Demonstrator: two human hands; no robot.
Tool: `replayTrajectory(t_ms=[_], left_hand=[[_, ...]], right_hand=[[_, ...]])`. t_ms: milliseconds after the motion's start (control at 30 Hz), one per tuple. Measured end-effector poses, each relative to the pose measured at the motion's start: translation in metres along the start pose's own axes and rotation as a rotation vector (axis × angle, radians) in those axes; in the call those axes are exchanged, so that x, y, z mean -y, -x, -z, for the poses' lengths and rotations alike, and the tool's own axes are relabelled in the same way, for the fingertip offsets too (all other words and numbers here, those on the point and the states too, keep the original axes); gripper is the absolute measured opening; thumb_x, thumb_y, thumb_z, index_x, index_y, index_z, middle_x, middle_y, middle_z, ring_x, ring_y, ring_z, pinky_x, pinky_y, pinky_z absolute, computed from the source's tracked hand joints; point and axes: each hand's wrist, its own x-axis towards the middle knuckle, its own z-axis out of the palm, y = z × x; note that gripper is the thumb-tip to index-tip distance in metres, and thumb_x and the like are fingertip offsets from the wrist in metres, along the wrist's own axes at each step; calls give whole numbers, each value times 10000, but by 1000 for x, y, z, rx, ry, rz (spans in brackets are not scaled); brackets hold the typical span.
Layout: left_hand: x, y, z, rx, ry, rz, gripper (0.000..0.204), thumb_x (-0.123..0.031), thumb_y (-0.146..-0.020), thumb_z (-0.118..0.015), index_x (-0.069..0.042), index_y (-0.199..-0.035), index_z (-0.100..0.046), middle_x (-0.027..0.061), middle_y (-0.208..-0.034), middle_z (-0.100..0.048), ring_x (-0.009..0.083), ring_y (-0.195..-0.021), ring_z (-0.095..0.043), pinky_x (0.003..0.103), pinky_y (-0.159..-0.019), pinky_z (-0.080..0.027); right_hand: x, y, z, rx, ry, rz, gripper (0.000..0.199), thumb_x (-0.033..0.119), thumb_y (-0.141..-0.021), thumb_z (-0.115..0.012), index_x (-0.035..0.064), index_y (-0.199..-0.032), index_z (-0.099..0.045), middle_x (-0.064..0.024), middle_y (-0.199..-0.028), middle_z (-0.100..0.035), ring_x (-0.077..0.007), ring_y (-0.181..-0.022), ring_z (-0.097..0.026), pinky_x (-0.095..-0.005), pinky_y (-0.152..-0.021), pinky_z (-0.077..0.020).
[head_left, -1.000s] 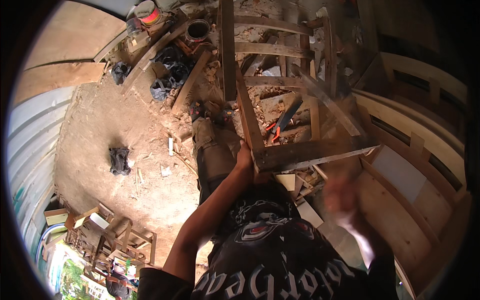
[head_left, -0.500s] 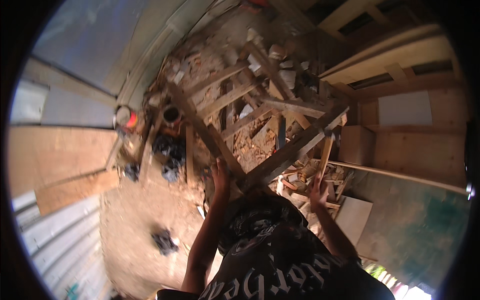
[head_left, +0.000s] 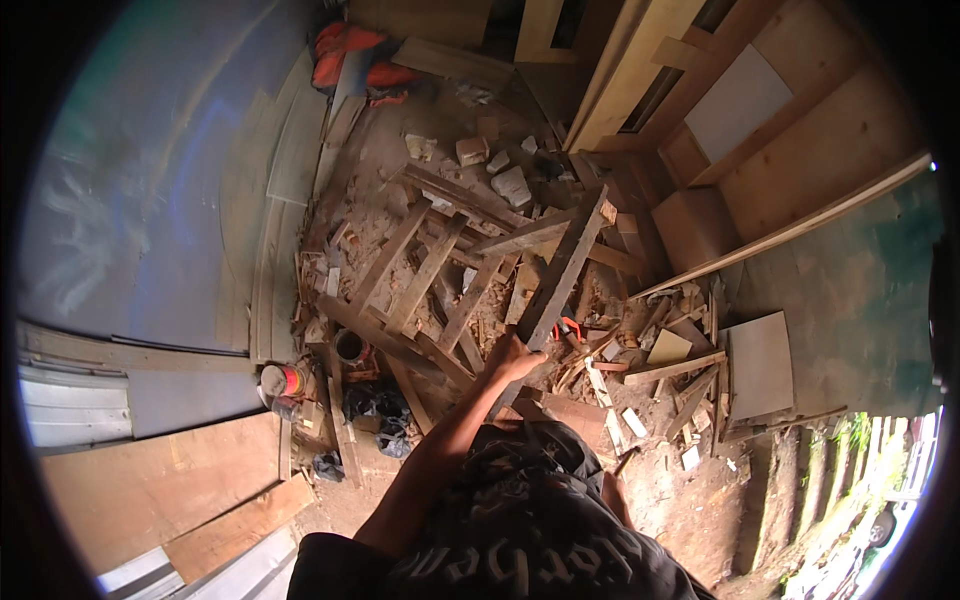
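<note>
— So, from the head view, where was the wooden frame (head_left: pixel 470 270)?
— It stood tilted over the scrap wood (head_left: pixel 640 350); the left hand (head_left: pixel 515 355) had its fingers (head_left: pixel 530 345) closed around the frame's long rail. The right hand was hidden.

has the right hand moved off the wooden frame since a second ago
Yes. Earlier it was up at the wooden frame on its right side; now it is out of view, and only the left hand grips the frame's dark plank, near the orange-handled tool on the floor.

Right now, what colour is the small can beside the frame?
Red and orange can, best in the head view.
</note>
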Motion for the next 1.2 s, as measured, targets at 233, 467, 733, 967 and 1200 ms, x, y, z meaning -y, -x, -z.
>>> replayTrajectory(t_ms=[233,467,733,967,1200], left_hand=[[-10,1,6,19,-54,-31,887,-572,-691,-758,152,-1163,-557,332,-1122,-622,377,-1025,-652,426,-866,-534],[-5,-22,-6,144,-143,-115,965,-768,-726,-619,163,-979,-629,325,-930,-669,357,-896,-691,431,-744,-556],[61,73,67,-153,188,19,774,-688,-936,-339,-8,-1245,-540,182,-1044,-632,304,-1005,-612,406,-856,-474],[61,115,-24,-238,-11,1,809,-608,-983,-266,85,-1397,-324,362,-1404,-370,473,-1303,-404,494,-1065,-359],[28,94,34,-7,562,117,1098,-838,-804,21,-10,-1523,-47,220,-1556,-219,349,-1461,-150,449,-1192,-109]], right_hand=[[-58,-26,-42,-35,644,0,453,402,-865,-609,-51,-883,-619,-193,-714,-613,-345,-702,-639,-454,-569,-484],[-51,-93,-52,-138,901,144,528,452,-846,-621,-73,-882,-655,-245,-761,-656,-384,-784,-674,-472,-626,-504],[105,-34,-123,192,569,69,434,410,-909,-590,59,-661,-532,-42,-505,-484,-177,-407,-501,-349,-397,-406],[77,-31,-202,269,886,148,533,494,-873,-599,-15,-715,-616,-150,-625,-622,-278,-552,-639,-436,-509,-491],[58,-60,-193,348,1166,388,781,638,-773,-621,-117,-967,-666,-321,-944,-666,-414,-998,-657,-461,-796,-533]])
